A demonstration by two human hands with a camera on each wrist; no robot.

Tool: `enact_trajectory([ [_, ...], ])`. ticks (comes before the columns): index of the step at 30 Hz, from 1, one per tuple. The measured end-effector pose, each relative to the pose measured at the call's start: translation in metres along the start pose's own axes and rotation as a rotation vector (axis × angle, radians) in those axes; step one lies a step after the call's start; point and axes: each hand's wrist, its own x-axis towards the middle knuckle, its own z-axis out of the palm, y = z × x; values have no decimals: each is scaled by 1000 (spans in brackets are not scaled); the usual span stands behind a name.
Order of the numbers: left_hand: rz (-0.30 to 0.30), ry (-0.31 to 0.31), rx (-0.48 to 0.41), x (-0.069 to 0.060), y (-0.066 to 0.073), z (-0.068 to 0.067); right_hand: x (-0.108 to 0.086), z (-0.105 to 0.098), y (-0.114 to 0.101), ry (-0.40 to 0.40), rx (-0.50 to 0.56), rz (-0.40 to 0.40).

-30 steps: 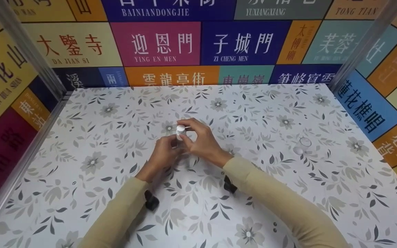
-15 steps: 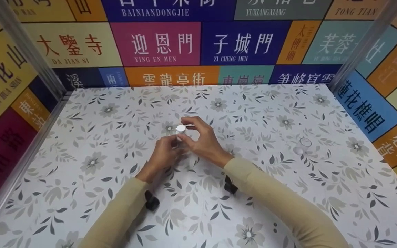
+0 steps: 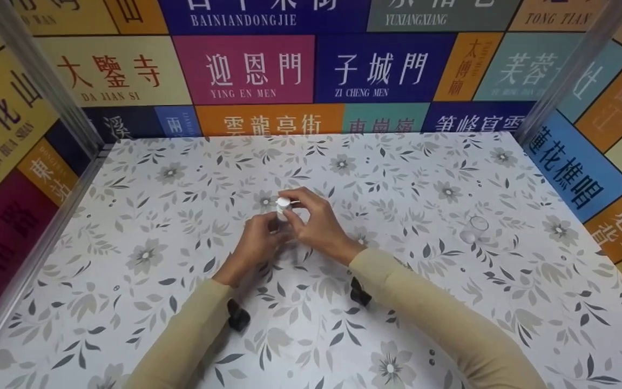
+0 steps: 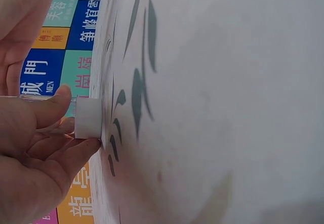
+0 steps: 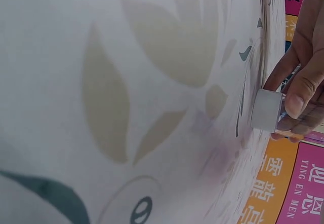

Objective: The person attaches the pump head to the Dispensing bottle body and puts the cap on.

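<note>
A small clear bottle with a white lower end [image 4: 88, 118] stands upright on the table; this end also shows in the right wrist view [image 5: 266, 110]. The left hand [image 3: 257, 240] grips its clear body low down, thumb on one side and fingers on the other, as the left wrist view [image 4: 38, 143] shows. On top sits a white cap [image 3: 284, 202] with a thin piece sticking out to the right. The right hand [image 3: 319, 221] pinches the upper part just below the cap top, between curled index finger and thumb. Its fingers partly hide the bottle.
A small clear, round cup-like piece [image 3: 478, 223] lies on the patterned table [image 3: 389, 364] to the right of the hands. Printed panels [image 3: 243, 69] and clear frame posts stand behind and at the sides. Dark straps hang under both sleeves.
The right fingers and thumb have shifted a little around the bottle top, and the cap's thin piece has turned slightly. The left hand and the bottle have stayed in place.
</note>
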Motion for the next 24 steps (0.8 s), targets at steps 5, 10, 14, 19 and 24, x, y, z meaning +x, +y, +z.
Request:
enact_trajectory([
  [5,-16,-3,-6,1,1,0,0,-1,2,25,-10,5],
  [10,12,3,-17,0,-1,1,1,0,-2,42,-24,15],
  [14,9,-4,-40,0,-2,2,2,1,-10,56,-19,22],
  [19,8,-3,-44,0,-2,2,1,1,-8,36,-13,-6],
  [24,10,10,-9,0,-1,1,-1,2,2,30,-37,-60],
])
